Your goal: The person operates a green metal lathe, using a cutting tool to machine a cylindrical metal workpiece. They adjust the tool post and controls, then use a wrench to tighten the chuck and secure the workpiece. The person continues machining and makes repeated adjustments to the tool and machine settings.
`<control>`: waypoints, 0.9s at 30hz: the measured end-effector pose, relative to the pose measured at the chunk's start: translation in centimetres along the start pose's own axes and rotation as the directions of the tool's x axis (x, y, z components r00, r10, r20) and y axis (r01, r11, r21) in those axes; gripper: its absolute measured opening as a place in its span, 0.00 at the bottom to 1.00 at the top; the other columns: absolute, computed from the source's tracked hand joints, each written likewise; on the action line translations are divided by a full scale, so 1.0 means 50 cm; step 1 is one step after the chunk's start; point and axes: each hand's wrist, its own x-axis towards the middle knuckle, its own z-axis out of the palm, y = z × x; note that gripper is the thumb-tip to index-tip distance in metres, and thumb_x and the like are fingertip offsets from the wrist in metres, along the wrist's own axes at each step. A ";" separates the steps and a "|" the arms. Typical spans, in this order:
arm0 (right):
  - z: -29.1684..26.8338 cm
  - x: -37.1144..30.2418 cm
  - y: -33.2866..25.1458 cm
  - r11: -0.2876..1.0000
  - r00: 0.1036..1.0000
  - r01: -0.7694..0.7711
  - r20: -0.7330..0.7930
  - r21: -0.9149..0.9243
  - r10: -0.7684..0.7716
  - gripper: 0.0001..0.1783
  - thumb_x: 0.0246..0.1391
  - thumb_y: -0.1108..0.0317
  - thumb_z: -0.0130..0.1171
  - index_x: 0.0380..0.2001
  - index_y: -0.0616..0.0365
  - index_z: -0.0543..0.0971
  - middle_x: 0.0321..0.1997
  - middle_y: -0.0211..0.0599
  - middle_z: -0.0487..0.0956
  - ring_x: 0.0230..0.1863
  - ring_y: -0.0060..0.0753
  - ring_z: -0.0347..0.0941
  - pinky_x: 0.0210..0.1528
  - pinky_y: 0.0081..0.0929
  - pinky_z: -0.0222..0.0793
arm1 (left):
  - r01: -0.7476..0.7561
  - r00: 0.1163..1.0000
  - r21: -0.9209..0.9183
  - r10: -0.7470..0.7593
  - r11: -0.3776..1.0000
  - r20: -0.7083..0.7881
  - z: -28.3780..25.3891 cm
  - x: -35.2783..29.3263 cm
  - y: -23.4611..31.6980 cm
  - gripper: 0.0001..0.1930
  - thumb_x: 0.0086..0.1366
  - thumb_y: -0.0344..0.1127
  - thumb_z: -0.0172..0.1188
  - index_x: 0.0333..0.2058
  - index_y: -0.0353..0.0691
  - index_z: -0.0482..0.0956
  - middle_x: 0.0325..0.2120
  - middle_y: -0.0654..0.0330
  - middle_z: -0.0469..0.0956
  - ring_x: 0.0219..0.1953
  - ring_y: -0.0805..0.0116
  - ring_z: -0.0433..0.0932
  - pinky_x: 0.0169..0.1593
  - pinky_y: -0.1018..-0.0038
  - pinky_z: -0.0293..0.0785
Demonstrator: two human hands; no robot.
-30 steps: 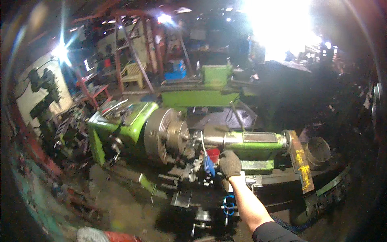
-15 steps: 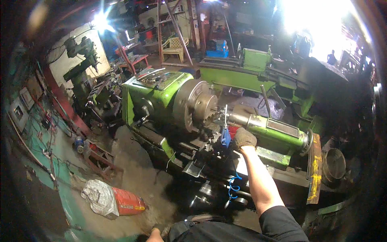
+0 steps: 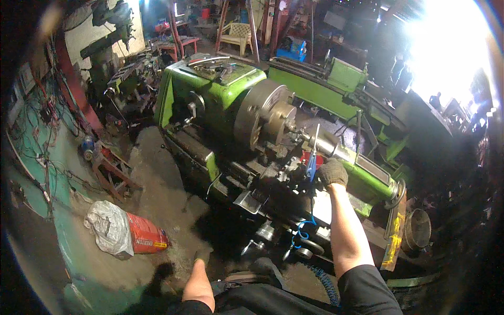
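Open passage lies on the bare floor [image 3: 157, 194] left of the green lathe [image 3: 210, 100]. A sack [image 3: 123, 233] and a red stand [image 3: 113, 170] obstruct its left side. Above the lathe bed, the chuck [image 3: 262, 118], the tailstock [image 3: 357, 168] and a blue hose [image 3: 302, 233] restrict access around the gloved right hand [image 3: 332, 172].

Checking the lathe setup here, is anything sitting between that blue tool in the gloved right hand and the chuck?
Nothing visible blocks it. The right hand holds the blue tool upright beside the grey workpiece, which runs to the chuck. The red part sits behind the tool, not in between.
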 end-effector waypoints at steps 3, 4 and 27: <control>-0.011 0.010 0.022 0.993 0.993 0.112 0.021 0.029 -0.113 0.22 0.44 0.56 0.71 0.40 0.59 0.92 0.47 0.58 0.89 0.53 0.64 0.86 0.58 0.52 0.81 | -0.013 1.000 -0.057 0.014 0.998 0.017 0.037 0.026 0.018 0.27 0.74 0.61 0.59 0.57 0.48 0.89 0.59 0.45 0.86 0.60 0.38 0.84 0.65 0.50 0.78; -0.013 0.006 0.007 0.994 0.992 0.107 0.070 0.005 -0.107 0.22 0.48 0.55 0.69 0.44 0.56 0.91 0.49 0.57 0.89 0.55 0.63 0.86 0.59 0.52 0.81 | 0.064 0.997 -0.083 -0.060 0.994 0.050 0.040 0.023 0.023 0.26 0.74 0.60 0.59 0.57 0.48 0.89 0.58 0.45 0.87 0.60 0.38 0.84 0.64 0.51 0.78; 0.014 0.032 0.008 0.997 0.998 -0.025 0.050 -0.078 0.029 0.25 0.54 0.47 0.71 0.41 0.59 0.93 0.46 0.57 0.91 0.53 0.57 0.89 0.55 0.51 0.84 | 0.127 0.880 0.350 -0.268 0.928 0.393 0.104 -0.011 0.142 0.32 0.84 0.55 0.39 0.61 0.35 0.84 0.60 0.39 0.84 0.62 0.31 0.82 0.67 0.43 0.75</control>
